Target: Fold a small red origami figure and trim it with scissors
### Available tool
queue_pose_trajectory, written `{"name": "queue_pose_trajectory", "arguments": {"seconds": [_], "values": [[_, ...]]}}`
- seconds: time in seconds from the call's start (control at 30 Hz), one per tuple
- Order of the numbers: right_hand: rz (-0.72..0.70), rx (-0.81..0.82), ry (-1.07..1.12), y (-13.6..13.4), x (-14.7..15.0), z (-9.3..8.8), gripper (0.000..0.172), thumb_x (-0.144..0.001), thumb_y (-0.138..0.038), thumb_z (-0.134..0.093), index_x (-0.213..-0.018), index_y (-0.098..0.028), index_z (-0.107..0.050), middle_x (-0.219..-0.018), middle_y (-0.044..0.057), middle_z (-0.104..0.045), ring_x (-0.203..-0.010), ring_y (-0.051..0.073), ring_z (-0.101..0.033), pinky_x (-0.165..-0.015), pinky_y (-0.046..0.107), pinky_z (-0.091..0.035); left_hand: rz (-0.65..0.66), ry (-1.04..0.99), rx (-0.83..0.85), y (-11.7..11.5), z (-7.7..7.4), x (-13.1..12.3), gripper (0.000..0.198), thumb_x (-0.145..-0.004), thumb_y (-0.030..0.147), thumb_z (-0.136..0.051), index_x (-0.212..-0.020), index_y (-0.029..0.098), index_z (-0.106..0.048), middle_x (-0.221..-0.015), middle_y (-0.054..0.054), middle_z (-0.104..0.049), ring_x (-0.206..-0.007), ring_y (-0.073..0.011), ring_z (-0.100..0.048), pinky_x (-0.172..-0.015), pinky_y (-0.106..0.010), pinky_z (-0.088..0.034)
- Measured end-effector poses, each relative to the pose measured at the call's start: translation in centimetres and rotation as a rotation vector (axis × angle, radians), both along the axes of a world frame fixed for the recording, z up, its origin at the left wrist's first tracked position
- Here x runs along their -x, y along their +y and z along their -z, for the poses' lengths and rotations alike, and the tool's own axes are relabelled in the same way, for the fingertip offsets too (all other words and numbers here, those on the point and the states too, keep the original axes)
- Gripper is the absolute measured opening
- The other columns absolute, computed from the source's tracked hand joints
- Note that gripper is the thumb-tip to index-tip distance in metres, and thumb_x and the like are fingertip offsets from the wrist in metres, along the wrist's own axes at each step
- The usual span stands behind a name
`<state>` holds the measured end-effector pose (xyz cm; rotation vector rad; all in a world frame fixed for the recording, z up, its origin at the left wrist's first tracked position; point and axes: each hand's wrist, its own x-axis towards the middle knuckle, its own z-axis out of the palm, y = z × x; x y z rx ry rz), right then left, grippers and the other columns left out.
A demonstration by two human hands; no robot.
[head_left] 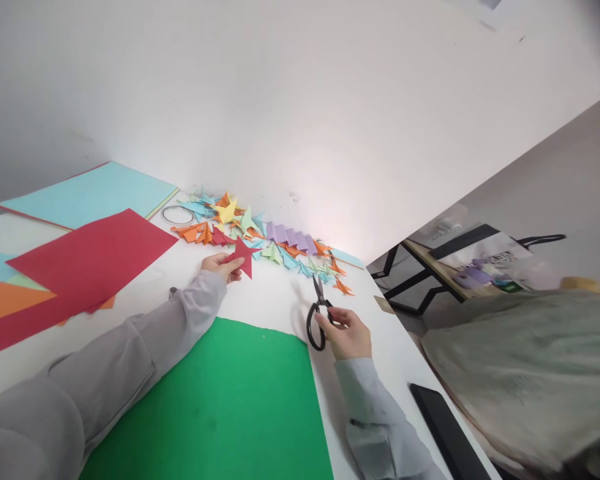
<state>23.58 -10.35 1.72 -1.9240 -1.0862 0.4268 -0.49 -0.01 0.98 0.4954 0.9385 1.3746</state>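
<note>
Between the fingers of my left hand (223,267) is a red paper star (244,257), held up in front of the pile of folded paper shapes. My right hand (349,331) grips a pair of black-handled scissors (319,313) by one handle loop, over the right side of the white table. The scissor blades point away from me and stand slightly apart. A gap separates the scissors from the star. Below and between both hands lies a large green sheet (220,400).
Folded paper pieces in several colours (290,240) line the wall side. Red paper (95,253) and a light blue sheet (95,193) lie left, near a wire coil (177,214). A black flat device (445,427) rests at the right edge, beside a cloth-covered bed (525,360).
</note>
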Motion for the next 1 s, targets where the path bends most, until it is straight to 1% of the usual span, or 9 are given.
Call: {"name": "queue_pose_trajectory", "arguments": {"seconds": [0.07,0.13,0.2,0.23,0.3,0.43,0.6,0.77,1.0], "values": [[-0.115,-0.063,0.451,0.9,2.6,-0.4,0.048,-0.051,-0.04,-0.076,-0.088,-0.015,-0.059,-0.068,0.003,-0.063,-0.052,0.013,-0.054,-0.046,0.025,-0.043,0.026,-0.007,0.001,-0.2,-0.2,0.1,0.02,-0.051,0.009,-0.077,-0.056,0.009,-0.058,-0.042,0.0,-0.056,-0.035,-0.0082,-0.049,-0.037,-0.021,-0.042],[-0.281,-0.011,0.812,1.5,5.3,-0.7,0.05,-0.048,-0.039,-0.078,-0.088,-0.017,-0.058,-0.061,0.0,-0.062,-0.044,0.009,-0.05,-0.037,0.02,-0.035,0.064,-0.014,-0.026,-0.4,-0.4,0.2,0.021,-0.051,0.011,-0.078,-0.057,0.009,-0.058,-0.043,-0.001,-0.057,-0.037,-0.0091,-0.051,-0.038,-0.021,-0.044],[-0.442,0.115,1.021,1.7,7.3,-1.0,0.053,-0.051,-0.049,-0.075,-0.089,-0.017,-0.058,-0.053,-0.003,-0.058,-0.036,0.007,-0.043,-0.03,0.017,-0.027,0.093,-0.003,-0.055,-0.7,-0.5,0.3,0.022,-0.05,0.014,-0.079,-0.058,0.01,-0.059,-0.043,-0.001,-0.058,-0.038,-0.0096,-0.053,-0.038,-0.021,-0.045],[-0.499,0.162,1.071,1.6,7.9,-1.0,0.054,-0.054,-0.053,-0.072,-0.09,-0.016,-0.058,-0.05,-0.003,-0.057,-0.033,0.006,-0.04,-0.028,0.016,-0.025,0.109,0.006,-0.054,-0.9,-0.6,0.3,0.022,-0.05,0.015,-0.079,-0.058,0.01,-0.059,-0.042,0.0,-0.057,-0.037,-0.0093,-0.053,-0.038,-0.02,-0.046],[-0.596,0.22,1.087,1.1,8.5,-1.0,0.052,-0.062,-0.054,-0.068,-0.094,-0.014,-0.058,-0.051,-0.003,-0.057,-0.031,0.005,-0.039,-0.026,0.016,-0.025,0.148,0.015,-0.06,-1.1,-0.8,0.3,0.022,-0.051,0.017,-0.079,-0.059,0.009,-0.06,-0.042,-0.001,-0.057,-0.038,-0.0094,-0.053,-0.038,-0.021,-0.047],[-0.672,0.166,1.006,-0.1,8.2,-0.5,0.055,-0.064,-0.054,-0.068,-0.1,-0.015,-0.055,-0.052,-0.004,-0.057,-0.03,0.004,-0.039,-0.024,0.014,-0.028,0.224,-0.004,-0.089,-1.5,-1.0,0.0,0.024,-0.051,0.019,-0.08,-0.061,0.009,-0.06,-0.045,-0.002,-0.06,-0.039,-0.0107,-0.055,-0.038,-0.022,-0.048],[-0.706,0.129,0.949,-1.0,8.2,-0.4,0.054,-0.066,-0.054,-0.066,-0.101,-0.016,-0.052,-0.056,-0.005,-0.056,-0.029,0.004,-0.04,-0.022,0.014,-0.03,0.265,-0.007,-0.099,-1.9,-1.2,-0.2,0.02,-0.055,0.016,-0.078,-0.063,0.008,-0.061,-0.047,-0.003,-0.061,-0.042,-0.0118,-0.058,-0.04,-0.022,-0.05],[-0.731,0.139,0.962,-1.2,8.4,-0.5,0.055,-0.07,-0.054,-0.062,-0.11,-0.017,-0.051,-0.056,-0.006,-0.053,-0.029,0.003,-0.038,-0.022,0.013,-0.029,0.268,-0.018,-0.101,-2.1,-1.4,-0.1,0.016,-0.058,0.013,-0.076,-0.064,0.008,-0.062,-0.05,-0.004,-0.063,-0.044,-0.0113,-0.059,-0.041,-0.02,-0.05],[-0.752,0.114,0.867,-1.6,8.7,-0.8,0.056,-0.07,-0.053,-0.062,-0.109,-0.015,-0.052,-0.056,-0.006,-0.051,-0.028,0.002,-0.037,-0.022,0.012,-0.027,0.242,0.002,-0.065,-1.9,-1.3,-0.1,0.015,-0.059,0.012,-0.075,-0.066,0.007,-0.062,-0.05,-0.004,-0.063,-0.045,-0.0118,-0.06,-0.043,-0.021,-0.051]]}}
